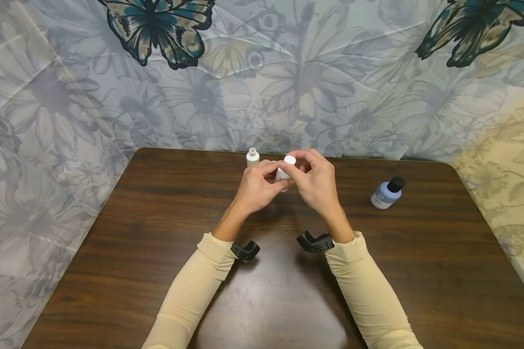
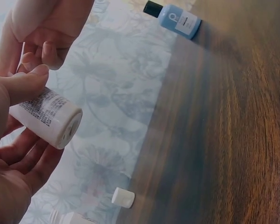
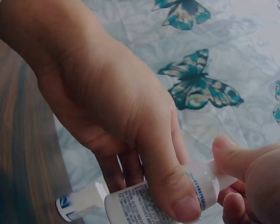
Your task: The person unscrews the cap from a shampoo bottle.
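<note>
Left hand (image 1: 257,186) and right hand (image 1: 315,179) on a raised white bottle (image 2: 51,116).
The left fingers and thumb are wrapped round the white bottle's body, while the right ones pinch its top cap (image 1: 290,159); left of the white bottle, on the table (image 1: 157,232), sit a loose cap (image 2: 123,198) and an open bottle (image 1: 253,157); right of it stands a blue bottle (image 1: 385,196); behind it hangs a butterfly cloth (image 1: 262,87).

A small white bottle (image 1: 282,173), its label (image 2: 47,108) dense with fine dark print, is held aloft over the far side of a table (image 1: 268,300), roughly upright with its base off the surface, its body gripped in a person's left hand (image 1: 256,186) and the white cap (image 1: 290,159) at its top pinched in the right hand (image 1: 317,180)
</note>
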`<state>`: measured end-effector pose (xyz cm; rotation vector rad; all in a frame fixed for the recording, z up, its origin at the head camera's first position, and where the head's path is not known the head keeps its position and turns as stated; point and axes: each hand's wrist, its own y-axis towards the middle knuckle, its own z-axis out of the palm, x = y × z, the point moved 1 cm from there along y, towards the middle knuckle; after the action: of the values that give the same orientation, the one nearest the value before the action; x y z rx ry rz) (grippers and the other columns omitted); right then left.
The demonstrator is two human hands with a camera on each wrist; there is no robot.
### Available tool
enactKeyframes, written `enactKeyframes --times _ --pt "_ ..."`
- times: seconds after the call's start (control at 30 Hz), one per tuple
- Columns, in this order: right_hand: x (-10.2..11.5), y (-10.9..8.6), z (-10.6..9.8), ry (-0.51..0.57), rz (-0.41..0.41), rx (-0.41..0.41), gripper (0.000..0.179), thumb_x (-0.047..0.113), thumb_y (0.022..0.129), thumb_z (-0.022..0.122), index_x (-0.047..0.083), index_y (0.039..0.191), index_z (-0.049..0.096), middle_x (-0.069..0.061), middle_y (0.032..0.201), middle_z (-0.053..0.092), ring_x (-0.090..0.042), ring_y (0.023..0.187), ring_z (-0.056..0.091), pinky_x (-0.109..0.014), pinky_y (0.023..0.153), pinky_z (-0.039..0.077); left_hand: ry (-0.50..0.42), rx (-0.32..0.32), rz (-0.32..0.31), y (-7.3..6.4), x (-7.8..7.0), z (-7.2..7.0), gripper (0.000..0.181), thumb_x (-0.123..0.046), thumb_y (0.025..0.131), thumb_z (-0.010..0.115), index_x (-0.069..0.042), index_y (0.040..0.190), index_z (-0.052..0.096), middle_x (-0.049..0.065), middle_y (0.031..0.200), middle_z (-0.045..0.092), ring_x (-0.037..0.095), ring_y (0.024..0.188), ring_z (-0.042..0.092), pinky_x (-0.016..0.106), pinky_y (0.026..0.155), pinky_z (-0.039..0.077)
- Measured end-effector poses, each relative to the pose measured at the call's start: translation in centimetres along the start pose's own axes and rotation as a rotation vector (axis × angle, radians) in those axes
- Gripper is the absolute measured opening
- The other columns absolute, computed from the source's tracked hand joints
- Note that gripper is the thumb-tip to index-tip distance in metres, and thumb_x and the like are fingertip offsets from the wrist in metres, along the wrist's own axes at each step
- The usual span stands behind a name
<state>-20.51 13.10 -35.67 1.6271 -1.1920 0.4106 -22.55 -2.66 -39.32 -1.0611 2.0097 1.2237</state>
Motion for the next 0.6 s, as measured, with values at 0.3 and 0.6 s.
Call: enactKeyframes --times 0.3,0.6 --pt "-0.3 -0.2 -0.2 0.010 -0.053 0.025 0.025 0.020 0.084 0.085 0.002 0.100 0.076 -0.008 0.076 0.054 -0.011 0.063 0.045 -0.016 0.057 0.034 0.042 0.031 0.026 -0.1 -0.3 0.0 0.032 -0.024 0.082 0.087 -0.010 0.110 0.078 0.004 0.101 0.076 0.013 0.089 0.069 0.028 0.075 0.062" --pt "-0.7 -0.3 -1.1 0.029 -0.085 0.149 0.019 0.016 0.087 0.082 0.008 0.104 0.079 -0.004 0.076 0.057 -0.011 0.063 0.046 -0.019 0.055 0.037 -0.009 0.097 -0.053 -0.5 0.1 0.0 0.028 -0.029 0.076 0.091 -0.021 0.100 0.079 -0.004 0.087 0.077 0.006 0.077 0.071 0.028 0.073 0.060"
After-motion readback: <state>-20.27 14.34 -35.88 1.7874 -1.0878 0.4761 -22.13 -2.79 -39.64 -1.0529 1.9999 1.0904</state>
